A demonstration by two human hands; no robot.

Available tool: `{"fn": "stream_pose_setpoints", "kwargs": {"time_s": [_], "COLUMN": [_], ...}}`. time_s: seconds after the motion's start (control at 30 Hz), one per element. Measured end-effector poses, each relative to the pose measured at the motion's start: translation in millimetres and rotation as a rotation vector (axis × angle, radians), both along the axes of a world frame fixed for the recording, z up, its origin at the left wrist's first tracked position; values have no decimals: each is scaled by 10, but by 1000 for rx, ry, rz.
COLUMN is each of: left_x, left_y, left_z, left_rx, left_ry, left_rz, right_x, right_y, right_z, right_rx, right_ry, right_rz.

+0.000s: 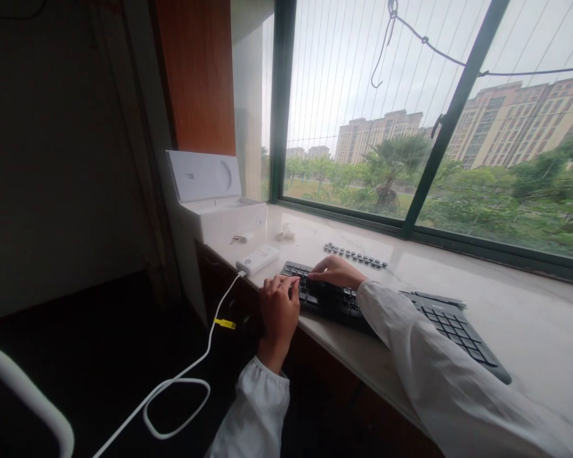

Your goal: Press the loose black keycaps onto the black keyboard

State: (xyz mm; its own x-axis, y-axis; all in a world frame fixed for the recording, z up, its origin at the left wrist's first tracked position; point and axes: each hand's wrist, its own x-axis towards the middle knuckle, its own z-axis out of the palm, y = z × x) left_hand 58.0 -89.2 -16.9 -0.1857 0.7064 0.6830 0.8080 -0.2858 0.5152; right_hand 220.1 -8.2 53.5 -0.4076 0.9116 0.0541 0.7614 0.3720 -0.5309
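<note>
A black keyboard lies along the front edge of the windowsill counter, with some key places looking bare of caps. At its left end my left hand is closed, fingers curled and the tips close together over the keys. From the right my right hand reaches across the keyboard's upper part, thumb and fingers pinched near the left keys. Whatever is between the fingertips of either hand is too small to make out. Behind the keyboard several loose black keycaps stand in a row. My right sleeve hides part of the keyboard.
Left of the keyboard lies a white power bank with a white cable hanging off the edge. An open white box stands at the counter's left end. Small items and a crumpled bit lie nearby. A window rises behind.
</note>
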Motion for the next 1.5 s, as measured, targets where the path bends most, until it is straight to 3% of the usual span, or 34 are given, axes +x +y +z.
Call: {"fn": "stream_pose_setpoints", "kwargs": {"time_s": [0.57, 1.13, 1.5], "left_x": [2, 8, 9], "left_y": [-2, -11, -13], "left_z": [7, 5, 21], "left_rx": [-16, -43, -76], "left_ry": [18, 32, 71], "left_rz": [6, 33, 41], "right_x": [-37, -82, -83], "right_y": [3, 11, 29], "right_z": [11, -63, -105], "right_rx": [-8, -18, 114], "right_ry": [-101, -34, -78], "right_rz": [-45, -167, -126]}}
